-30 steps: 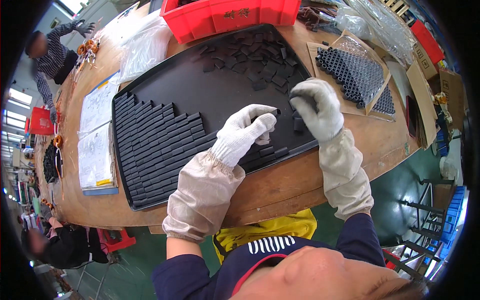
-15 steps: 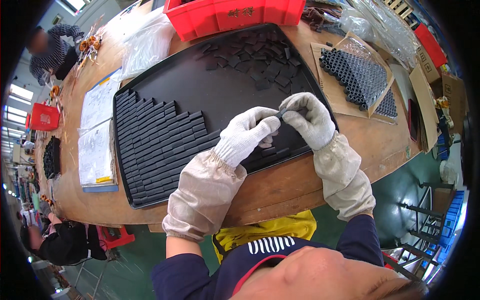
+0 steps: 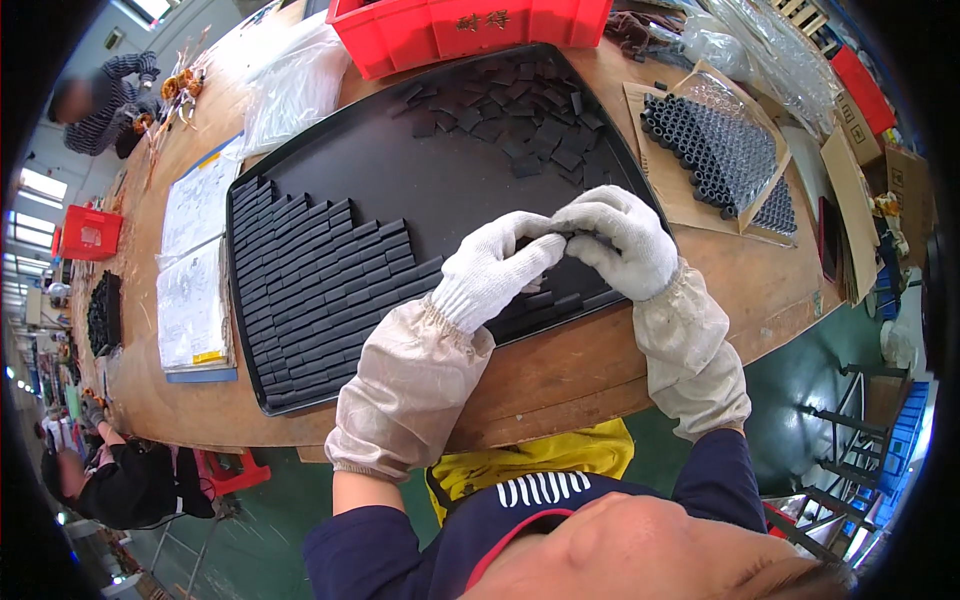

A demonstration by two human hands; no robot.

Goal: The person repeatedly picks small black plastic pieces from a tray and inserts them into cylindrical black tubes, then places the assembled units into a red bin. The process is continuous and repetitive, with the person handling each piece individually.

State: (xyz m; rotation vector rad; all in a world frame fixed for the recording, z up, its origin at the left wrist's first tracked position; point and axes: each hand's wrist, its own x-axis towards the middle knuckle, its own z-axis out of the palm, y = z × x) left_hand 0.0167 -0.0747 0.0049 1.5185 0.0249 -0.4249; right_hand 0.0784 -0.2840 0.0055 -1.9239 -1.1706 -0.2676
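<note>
Both my hands wear white knitted gloves and meet over the right part of a large black tray. My left hand pinches a small dark piece at its fingertips. My right hand has its fingers curled over the same piece, which they mostly hide. Left of my hands, rows of short black tubular pieces lie side by side in the tray. Loose flat black pieces are scattered at its far right. A few more dark pieces lie below my hands near the tray's front edge.
A red crate stands behind the tray. Papers and a plastic bag lie to its left. At right, black tubes sit on cardboard under clear plastic. Two other people are at the left.
My right hand's fingers have closed further over the dark piece, covering more of it. My left hand has barely moved.
</note>
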